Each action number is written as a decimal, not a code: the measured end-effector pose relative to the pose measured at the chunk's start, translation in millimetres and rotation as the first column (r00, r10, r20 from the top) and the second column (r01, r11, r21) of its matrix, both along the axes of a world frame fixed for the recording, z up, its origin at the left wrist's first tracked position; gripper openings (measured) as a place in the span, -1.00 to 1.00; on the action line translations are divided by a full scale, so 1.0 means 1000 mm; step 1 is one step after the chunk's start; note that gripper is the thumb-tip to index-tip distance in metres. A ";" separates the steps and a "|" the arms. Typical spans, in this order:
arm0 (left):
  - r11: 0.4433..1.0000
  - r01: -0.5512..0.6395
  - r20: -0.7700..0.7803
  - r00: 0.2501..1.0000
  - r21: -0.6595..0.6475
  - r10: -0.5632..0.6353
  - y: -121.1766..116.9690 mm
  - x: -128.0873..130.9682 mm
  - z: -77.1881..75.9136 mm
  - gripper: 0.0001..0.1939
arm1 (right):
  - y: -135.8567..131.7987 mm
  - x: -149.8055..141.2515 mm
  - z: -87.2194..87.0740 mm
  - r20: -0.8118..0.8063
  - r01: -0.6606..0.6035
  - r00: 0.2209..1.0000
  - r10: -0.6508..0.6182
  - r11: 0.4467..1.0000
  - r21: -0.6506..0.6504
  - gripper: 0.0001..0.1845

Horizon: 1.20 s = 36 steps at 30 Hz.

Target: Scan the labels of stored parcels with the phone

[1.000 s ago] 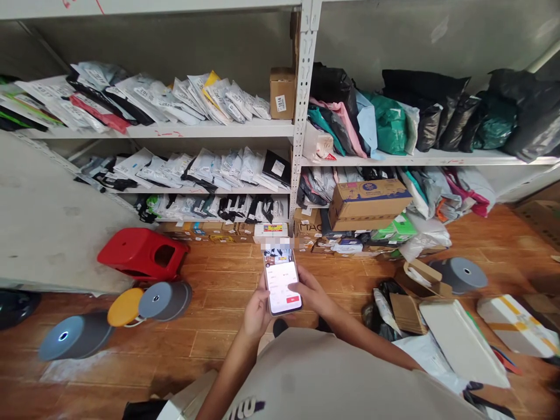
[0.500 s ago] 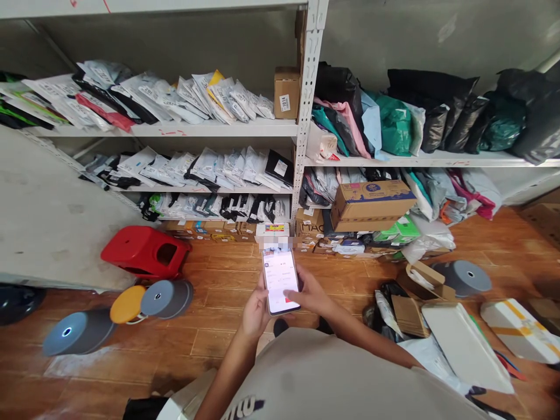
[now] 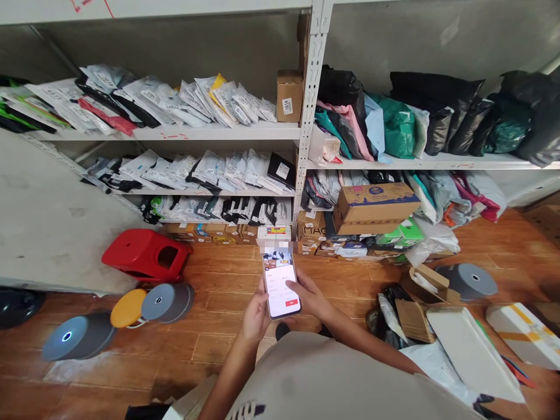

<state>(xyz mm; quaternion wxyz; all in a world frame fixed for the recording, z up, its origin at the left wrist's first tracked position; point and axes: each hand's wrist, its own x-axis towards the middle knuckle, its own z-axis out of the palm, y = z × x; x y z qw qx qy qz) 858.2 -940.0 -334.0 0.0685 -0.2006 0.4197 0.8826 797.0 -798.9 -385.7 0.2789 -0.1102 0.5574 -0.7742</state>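
Note:
I hold a smartphone (image 3: 280, 286) upright in front of my chest, its bright screen showing a page with a red button. My left hand (image 3: 256, 315) wraps round the phone's left edge and back. My right hand (image 3: 311, 297) grips its right edge, thumb resting on the screen near the upper right. Both hands are closed on the phone. Behind it stands a metal shelving unit (image 3: 306, 122) stacked with mailer bags and parcels.
A red stool (image 3: 146, 255) lies tipped on the wooden floor at left, with grey stools (image 3: 167, 301) and an orange one (image 3: 127, 307) beside it. Cardboard boxes (image 3: 371, 204), flattened cartons (image 3: 415, 318) and a white parcel (image 3: 520, 332) crowd the floor at right.
The phone screen switched to a page with a picture at the top and a red button. My right thumb moved up from the screen's lower part. The view shifted slightly.

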 end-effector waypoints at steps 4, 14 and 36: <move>0.999 -0.034 0.006 0.999 0.016 0.034 -0.009 -0.005 -0.009 -0.37 | -0.007 -0.009 -0.004 -0.049 -0.089 0.995 0.087 0.996 -0.028 -0.24; 0.776 0.172 -0.060 0.964 -0.607 -0.260 -0.045 -0.032 -0.023 -0.44 | -0.051 -0.043 -0.038 -0.045 -0.038 0.999 0.028 0.970 -0.239 -0.18; -0.122 -0.127 -0.005 0.715 -0.984 -0.699 -0.123 -0.428 -0.035 -0.43 | -0.128 -0.418 -0.077 0.366 0.172 0.928 0.065 0.797 -0.580 0.10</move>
